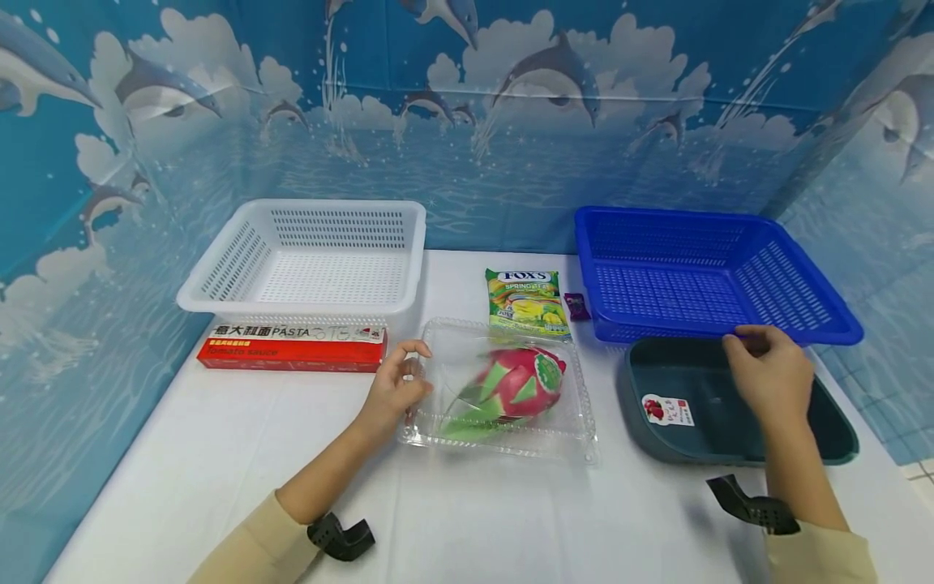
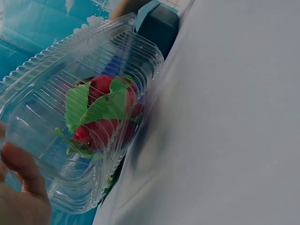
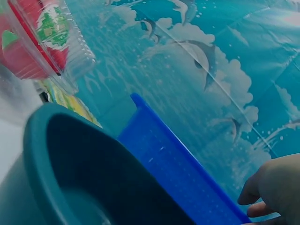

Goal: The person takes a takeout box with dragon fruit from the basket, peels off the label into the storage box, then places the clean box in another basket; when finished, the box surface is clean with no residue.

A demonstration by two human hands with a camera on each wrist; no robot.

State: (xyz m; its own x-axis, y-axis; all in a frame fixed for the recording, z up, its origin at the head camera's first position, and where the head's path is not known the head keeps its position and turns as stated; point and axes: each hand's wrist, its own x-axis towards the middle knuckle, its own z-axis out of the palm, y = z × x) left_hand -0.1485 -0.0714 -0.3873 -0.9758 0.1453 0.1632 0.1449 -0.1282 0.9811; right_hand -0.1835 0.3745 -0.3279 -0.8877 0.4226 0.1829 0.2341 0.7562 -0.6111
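A clear plastic clamshell box (image 1: 452, 357) with a red and green dragon fruit (image 1: 521, 385) inside is at the middle of the table. My left hand (image 1: 397, 389) holds its left edge between thumb and fingers; the left wrist view shows the box (image 2: 42, 173) beside the hand (image 2: 23, 192). Over the dark green basin (image 1: 700, 442), my right hand (image 1: 777, 373) hovers near the far rim with fingers loosely bent. Nothing shows in it in the right wrist view, where the hand (image 3: 276, 187) is at the right edge.
A white basket (image 1: 328, 276) stands at back left, with a red pasta box (image 1: 292, 353) before it. A blue basket (image 1: 657, 284) is behind the basin. Between the baskets lie a green candy bag (image 1: 527, 300) and a small purple packet (image 1: 576, 307).
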